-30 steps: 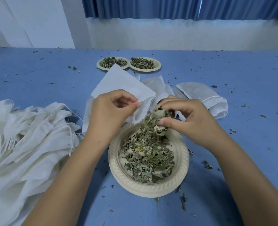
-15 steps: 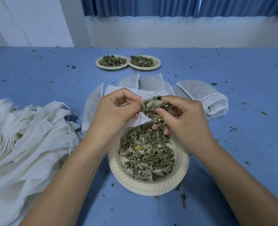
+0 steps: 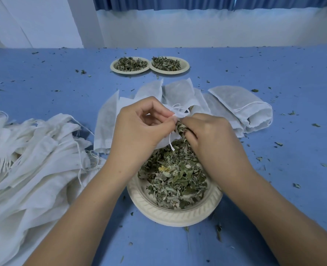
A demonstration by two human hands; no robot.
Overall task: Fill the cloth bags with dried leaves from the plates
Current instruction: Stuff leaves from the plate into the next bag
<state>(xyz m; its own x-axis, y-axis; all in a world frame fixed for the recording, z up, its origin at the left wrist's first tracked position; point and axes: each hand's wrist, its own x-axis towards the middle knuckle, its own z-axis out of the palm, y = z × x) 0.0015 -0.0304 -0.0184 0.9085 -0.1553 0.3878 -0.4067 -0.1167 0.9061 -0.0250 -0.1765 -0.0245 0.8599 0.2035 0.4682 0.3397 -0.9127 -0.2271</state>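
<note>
Left hand [image 3: 139,129], wrist bent, fingers curled, pinches the rim of a cloth bag [image 3: 175,112] just above the near plate [image 3: 176,215]. Right hand [image 3: 210,135], knuckles up, grips a clump of dried leaves [image 3: 181,127] at the bag mouth. Filled bags [image 3: 241,104] lie beyond the right hand.

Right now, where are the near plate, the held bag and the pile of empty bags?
near plate [image 3: 178,217]: head view, bare front rim.
held cloth bag [image 3: 178,112]: head view, gathered mouth.
pile of empty bags [image 3: 34,160]: head view, middle of heap.
</note>
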